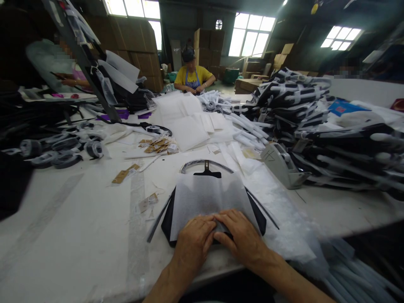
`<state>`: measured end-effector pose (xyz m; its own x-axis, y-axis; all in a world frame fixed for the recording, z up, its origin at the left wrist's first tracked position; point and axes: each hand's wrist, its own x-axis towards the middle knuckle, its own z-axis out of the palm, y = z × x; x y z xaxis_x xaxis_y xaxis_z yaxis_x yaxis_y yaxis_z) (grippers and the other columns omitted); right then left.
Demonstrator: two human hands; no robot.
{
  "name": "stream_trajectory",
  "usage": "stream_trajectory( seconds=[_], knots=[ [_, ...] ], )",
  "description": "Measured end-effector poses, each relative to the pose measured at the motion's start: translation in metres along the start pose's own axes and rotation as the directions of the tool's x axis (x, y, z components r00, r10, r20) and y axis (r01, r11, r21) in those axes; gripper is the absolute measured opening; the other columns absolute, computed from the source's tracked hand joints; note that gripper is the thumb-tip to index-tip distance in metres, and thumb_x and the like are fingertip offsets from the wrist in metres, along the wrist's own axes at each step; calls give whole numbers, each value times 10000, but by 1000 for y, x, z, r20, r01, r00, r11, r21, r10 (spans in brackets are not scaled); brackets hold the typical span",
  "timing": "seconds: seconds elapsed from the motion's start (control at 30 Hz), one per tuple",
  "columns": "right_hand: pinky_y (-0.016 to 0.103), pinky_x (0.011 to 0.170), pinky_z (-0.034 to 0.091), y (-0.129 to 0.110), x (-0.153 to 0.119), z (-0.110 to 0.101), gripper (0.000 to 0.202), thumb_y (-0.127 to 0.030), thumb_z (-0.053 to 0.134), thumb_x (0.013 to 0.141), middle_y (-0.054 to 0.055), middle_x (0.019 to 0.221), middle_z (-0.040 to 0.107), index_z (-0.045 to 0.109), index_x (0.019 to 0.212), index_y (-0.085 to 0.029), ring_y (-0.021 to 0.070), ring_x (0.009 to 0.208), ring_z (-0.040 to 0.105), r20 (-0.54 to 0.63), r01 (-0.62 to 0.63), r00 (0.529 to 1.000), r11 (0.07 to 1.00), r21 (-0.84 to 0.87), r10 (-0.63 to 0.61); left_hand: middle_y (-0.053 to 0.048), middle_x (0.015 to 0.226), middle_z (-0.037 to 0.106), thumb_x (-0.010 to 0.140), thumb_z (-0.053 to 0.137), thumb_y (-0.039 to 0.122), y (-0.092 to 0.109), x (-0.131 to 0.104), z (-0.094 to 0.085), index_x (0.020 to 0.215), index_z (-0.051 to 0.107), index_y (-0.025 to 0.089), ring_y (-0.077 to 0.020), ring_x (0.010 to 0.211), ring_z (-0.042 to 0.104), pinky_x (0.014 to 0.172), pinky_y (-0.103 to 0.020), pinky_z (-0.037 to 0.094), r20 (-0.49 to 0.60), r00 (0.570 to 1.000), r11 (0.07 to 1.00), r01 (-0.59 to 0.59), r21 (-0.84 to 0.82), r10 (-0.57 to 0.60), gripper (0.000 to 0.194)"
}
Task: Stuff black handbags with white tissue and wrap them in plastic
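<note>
Both hands lie side by side on the lower part of a white sheet (211, 193), which covers most of a black bag (260, 221) flat on the desk (97, 214). The left hand (194, 235) has its fingers bent together; the right hand (241, 235) has its fingers spread a little, its thumb pointing in towards the left one. Whether either pinches the sheet cannot be told. The bag's wrapped handle (186, 167) arches beyond the hands, with a black tab (207, 173) at its middle. Left of the hands are brown tags (121, 176) and, farther off, dark coils (94, 149). Straight ahead, past the handle, lie loose white sheets (187, 132). To the right are clear plastic (277, 219), a tape dispenser (282, 166) and heaped black bags (353, 155). A person in yellow (192, 78) is across the desk.
</note>
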<state>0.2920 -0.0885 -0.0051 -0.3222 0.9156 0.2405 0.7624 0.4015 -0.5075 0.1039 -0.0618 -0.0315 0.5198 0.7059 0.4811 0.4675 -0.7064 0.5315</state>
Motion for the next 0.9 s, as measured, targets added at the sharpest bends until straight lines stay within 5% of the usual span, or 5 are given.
stream_trajectory(
  seconds=[0.2, 0.4, 0.6, 0.77, 0.9],
  knots=[
    [407, 868, 479, -2, -7, 9, 158, -263, 596, 924, 72, 1043, 650, 630, 1065, -201, 235, 974, 583, -77, 3, 997, 998, -61, -8, -27, 1027, 710, 920, 476, 125, 4, 2, -1, 1019, 616, 222, -205, 954, 658, 887, -399, 527, -23, 1000, 1000, 12, -5, -12, 196],
    [343, 892, 502, 0, -1, 2, 201, -265, 483, 983, 63, 1059, 660, 630, 1113, -221, 197, 1004, 604, -84, -57, 995, 997, 60, 62, -20, 853, 656, 968, 435, 236, 16, 9, -6, 916, 596, 216, -209, 812, 625, 735, -366, 511, 38, 978, 977, 203, 64, -205, 170],
    [340, 872, 505, -10, 6, -13, 199, -156, 499, 926, 56, 1013, 677, 646, 1049, -211, 211, 960, 617, 128, -29, 991, 998, -62, 36, -37, 931, 685, 871, 473, 92, 20, 20, -7, 995, 617, 221, -244, 856, 649, 745, -381, 520, 258, 945, 953, 128, 275, -201, 230],
    [224, 648, 484, -16, 52, -54, 253, -91, 483, 880, -1, 802, 723, 693, 856, -230, 155, 741, 670, 365, 45, 931, 997, -64, -19, -97, 802, 714, 841, 437, 69, 27, 38, -12, 917, 668, 180, -285, 751, 696, 635, -366, 519, 379, 887, 924, 119, 363, -263, 268],
    [228, 647, 470, -15, 101, -47, 237, -114, 506, 891, 8, 776, 723, 705, 828, -228, 160, 733, 674, 231, 49, 973, 975, -217, 3, -136, 744, 728, 769, 505, 59, 29, 55, -27, 780, 703, 151, -291, 700, 710, 612, -342, 513, 473, 837, 924, 92, 371, -273, 219]
  ],
)
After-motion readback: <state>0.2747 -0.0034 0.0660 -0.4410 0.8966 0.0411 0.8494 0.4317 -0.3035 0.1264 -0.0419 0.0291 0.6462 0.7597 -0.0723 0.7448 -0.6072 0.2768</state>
